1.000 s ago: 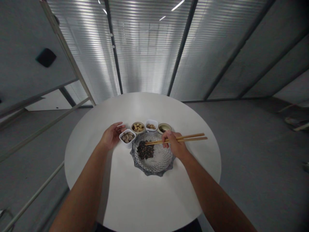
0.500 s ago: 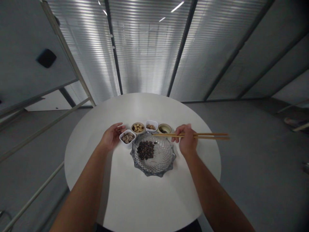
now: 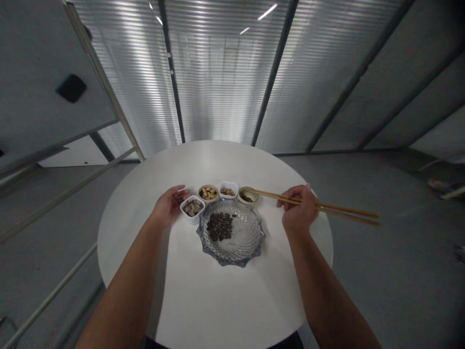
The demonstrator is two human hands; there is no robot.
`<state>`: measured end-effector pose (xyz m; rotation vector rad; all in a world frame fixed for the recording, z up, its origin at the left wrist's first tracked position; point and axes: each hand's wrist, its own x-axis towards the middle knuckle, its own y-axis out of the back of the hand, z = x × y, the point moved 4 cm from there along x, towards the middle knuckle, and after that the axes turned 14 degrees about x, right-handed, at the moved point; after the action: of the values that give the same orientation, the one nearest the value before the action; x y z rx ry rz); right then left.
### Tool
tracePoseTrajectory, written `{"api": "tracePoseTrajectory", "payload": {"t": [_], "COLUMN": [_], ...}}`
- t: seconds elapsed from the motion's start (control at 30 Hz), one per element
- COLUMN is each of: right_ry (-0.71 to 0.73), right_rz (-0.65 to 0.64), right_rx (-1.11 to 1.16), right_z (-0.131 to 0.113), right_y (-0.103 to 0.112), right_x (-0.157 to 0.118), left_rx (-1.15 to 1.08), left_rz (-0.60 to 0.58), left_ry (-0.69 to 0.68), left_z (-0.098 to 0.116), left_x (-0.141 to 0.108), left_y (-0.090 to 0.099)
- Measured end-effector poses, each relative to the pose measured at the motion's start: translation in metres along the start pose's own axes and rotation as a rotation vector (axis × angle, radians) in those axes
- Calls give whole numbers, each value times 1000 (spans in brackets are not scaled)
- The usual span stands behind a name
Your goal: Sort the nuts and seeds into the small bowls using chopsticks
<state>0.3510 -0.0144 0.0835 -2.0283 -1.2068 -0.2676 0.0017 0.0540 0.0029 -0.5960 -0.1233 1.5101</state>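
My right hand (image 3: 300, 208) is closed around a pair of wooden chopsticks (image 3: 348, 215), whose tips reach over the small round bowl (image 3: 256, 199) with a few dark seeds in it. A scalloped glass dish (image 3: 247, 242) sits in front of me, with a heap of dark seeds (image 3: 219, 226) on its left side. My left hand (image 3: 169, 206) rests with its fingers loosely apart beside a white square bowl of striped sunflower seeds (image 3: 193, 208). Behind the dish stand a round bowl of pale nuts (image 3: 208, 192) and a white square bowl of brown nuts (image 3: 228, 190).
Everything stands on a round white table (image 3: 210, 295). A whiteboard on a pale metal frame (image 3: 127, 131) is at the left. Glass panels with blinds (image 3: 221, 87) rise behind the table, above the grey floor (image 3: 381, 203).
My right hand has moved to the right with the chopsticks. Their tips have shifted from above the glass dish's back rim to the round bowl at the right. My left hand stays put.
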Motion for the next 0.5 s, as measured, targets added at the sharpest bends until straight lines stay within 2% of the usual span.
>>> {"api": "tracePoseTrajectory", "payload": {"t": [0.27,0.37,0.5], "right_ry": [-298,-334,-371], "right_rz": [-435,-504,-526], "right_rx": [-39,-82,-145], "right_z": [10,15,20], "right_y": [-13,-15,-17], "right_x": [-11,-14,-18], "left_rx": [-6,-8,-12], "left_rz": [13,16,15], "left_ry": [-3,1,19], "left_z": [2,2,1], "left_x": [-1,0,0], "left_y": [0,0,0]}}
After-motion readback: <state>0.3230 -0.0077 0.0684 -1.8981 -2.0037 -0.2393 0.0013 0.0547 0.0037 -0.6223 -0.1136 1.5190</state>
